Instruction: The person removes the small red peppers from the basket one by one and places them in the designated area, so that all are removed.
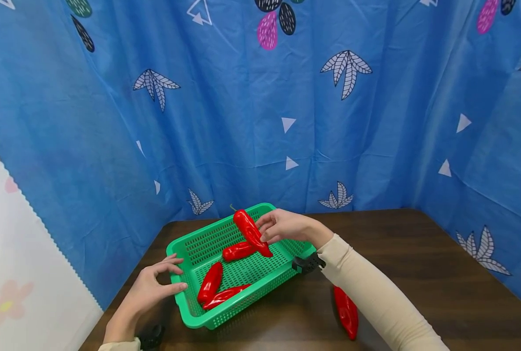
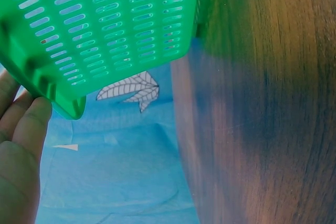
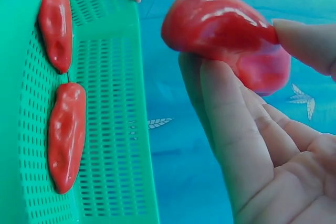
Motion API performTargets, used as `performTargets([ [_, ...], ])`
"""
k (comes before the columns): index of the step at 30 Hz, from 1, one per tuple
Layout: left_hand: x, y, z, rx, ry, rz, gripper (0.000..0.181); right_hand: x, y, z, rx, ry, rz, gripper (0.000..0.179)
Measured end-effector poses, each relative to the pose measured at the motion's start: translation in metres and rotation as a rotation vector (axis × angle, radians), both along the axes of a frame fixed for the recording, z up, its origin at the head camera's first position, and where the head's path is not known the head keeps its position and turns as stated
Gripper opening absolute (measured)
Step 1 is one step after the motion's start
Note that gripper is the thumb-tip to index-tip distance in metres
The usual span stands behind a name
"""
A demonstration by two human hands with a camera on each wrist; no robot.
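A glossy long red pepper (image 1: 248, 228) with a thin green stem is pinched between the thumb and fingers of my right hand (image 1: 282, 226), above the green basket (image 1: 260, 282). The right wrist view shows this pepper (image 3: 220, 30) end-on between thumb and fingertips. Inside the basket lie three more peppers: one under the held pepper (image 1: 237, 251), one near the left end (image 1: 210, 282) and one along the near wall (image 1: 227, 295). My left hand (image 1: 148, 287) has thumb and fingers spread, their tips at the basket's left rim. In the left wrist view its fingers (image 2: 26, 135) touch that rim.
Another red pepper (image 1: 346, 312) lies on the dark wooden table (image 1: 400, 263), right of the basket and beside my right sleeve (image 1: 374, 292). A blue patterned curtain (image 1: 242, 122) hangs behind the table, with a white cloth (image 1: 19, 263) at the left.
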State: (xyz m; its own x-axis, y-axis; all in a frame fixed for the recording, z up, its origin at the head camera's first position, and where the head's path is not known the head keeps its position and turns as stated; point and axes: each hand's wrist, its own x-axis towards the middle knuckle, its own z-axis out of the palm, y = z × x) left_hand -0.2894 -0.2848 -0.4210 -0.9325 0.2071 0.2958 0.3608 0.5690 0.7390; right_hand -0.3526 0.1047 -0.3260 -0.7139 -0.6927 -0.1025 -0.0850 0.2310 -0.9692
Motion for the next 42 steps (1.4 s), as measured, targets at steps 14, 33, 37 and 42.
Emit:
performTargets([
  [14,-0.001,0.002,0.003,-0.02,-0.013,-0.005,0.028,0.022,0.039,-0.005,-0.071,0.057,-0.068,0.048],
  [33,-0.001,-0.001,0.005,-0.02,-0.015,-0.008,0.029,0.069,0.107,-0.024,-0.121,0.068,-0.199,0.058],
  [37,-0.001,0.0,0.006,-0.014,-0.02,-0.008,0.03,0.078,0.124,-0.032,-0.141,0.057,-0.237,0.068],
  [42,-0.001,-0.001,0.006,-0.02,-0.023,-0.008,0.031,0.092,0.142,-0.041,-0.136,0.024,-0.303,0.071],
])
